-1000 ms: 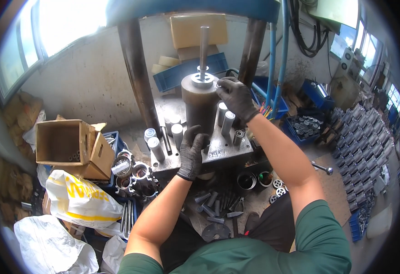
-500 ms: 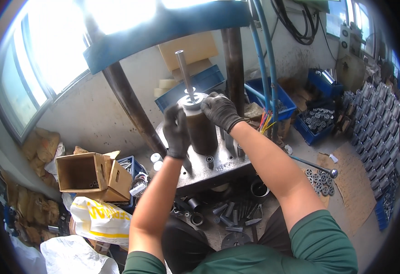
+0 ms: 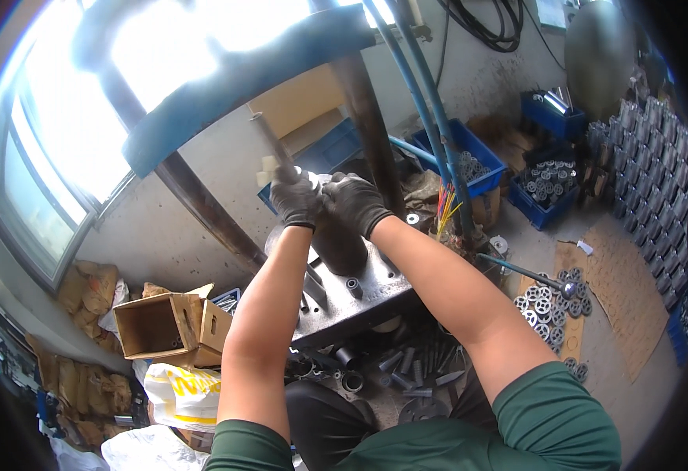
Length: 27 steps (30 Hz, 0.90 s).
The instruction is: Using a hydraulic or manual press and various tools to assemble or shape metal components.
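My left hand [image 3: 293, 200], in a dark glove, is closed around the lower end of an upright metal rod [image 3: 268, 138]. The rod leans left and is blurred. Close beside it, my gloved right hand [image 3: 354, 200] has its fingers curled at the top of a thick dark cylinder [image 3: 341, 248]; what they pinch, if anything, is hidden. Between the hands a bit of shiny metal [image 3: 312, 179] shows. The cylinder stands on a metal press table [image 3: 375, 292], where a short small tube [image 3: 353, 287] stands in front of it.
Dark press columns [image 3: 202, 206] and a blue crossbeam [image 3: 242, 82] frame the work. A ball-ended lever [image 3: 528, 275] sticks out right, above several spoked metal discs [image 3: 544, 310]. Stacked metal cylinders [image 3: 654, 173] stand far right. Cardboard boxes [image 3: 155, 326] sit left; loose metal parts [image 3: 406, 369] lie below.
My left hand has moved up onto the rod, which has shifted left and tilted more. My right hand stays at the cylinder's top. The whole view has shifted somewhat.
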Each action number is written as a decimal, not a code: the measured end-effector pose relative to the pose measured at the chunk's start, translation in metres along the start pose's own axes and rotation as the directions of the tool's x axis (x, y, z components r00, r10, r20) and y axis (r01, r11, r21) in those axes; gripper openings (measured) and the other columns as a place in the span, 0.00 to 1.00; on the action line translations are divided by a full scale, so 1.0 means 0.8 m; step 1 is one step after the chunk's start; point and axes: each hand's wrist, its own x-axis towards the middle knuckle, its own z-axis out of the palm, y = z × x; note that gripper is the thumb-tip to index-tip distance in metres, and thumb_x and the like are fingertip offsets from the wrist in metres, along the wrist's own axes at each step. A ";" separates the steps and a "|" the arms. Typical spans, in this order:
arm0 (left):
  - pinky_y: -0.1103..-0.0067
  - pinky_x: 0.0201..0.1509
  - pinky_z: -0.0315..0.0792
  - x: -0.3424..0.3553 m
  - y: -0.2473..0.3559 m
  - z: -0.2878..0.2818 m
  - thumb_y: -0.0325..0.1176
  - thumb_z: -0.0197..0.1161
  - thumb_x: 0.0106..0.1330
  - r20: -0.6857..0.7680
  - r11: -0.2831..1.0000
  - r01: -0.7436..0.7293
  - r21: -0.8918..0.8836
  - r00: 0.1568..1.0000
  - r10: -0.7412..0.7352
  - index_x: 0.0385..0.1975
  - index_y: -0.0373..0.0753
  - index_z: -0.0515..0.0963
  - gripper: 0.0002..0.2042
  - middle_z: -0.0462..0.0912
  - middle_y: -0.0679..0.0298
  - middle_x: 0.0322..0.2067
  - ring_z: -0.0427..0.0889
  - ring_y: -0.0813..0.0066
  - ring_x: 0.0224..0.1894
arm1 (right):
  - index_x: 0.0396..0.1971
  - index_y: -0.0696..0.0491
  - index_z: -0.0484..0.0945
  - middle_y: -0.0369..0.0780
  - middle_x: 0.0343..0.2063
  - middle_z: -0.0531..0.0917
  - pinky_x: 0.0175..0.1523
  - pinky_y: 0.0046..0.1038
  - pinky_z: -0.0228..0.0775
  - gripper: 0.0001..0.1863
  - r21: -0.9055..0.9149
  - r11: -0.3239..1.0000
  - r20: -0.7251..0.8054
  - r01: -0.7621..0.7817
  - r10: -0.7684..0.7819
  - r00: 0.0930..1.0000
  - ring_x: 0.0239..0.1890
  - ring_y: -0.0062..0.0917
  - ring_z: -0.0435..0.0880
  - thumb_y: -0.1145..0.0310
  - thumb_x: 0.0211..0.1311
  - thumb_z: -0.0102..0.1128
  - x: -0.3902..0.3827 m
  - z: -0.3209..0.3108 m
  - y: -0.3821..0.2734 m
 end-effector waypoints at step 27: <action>0.77 0.38 0.82 0.008 0.028 -0.019 0.15 0.65 0.66 -0.084 0.732 0.007 -0.681 0.993 -0.088 0.44 0.37 0.72 0.13 0.76 0.67 0.32 0.80 0.77 0.31 | 0.47 0.58 0.85 0.51 0.39 0.89 0.53 0.38 0.83 0.10 0.560 0.828 -0.110 0.024 0.046 0.993 0.45 0.42 0.91 0.70 0.70 0.65 -0.110 -0.047 0.006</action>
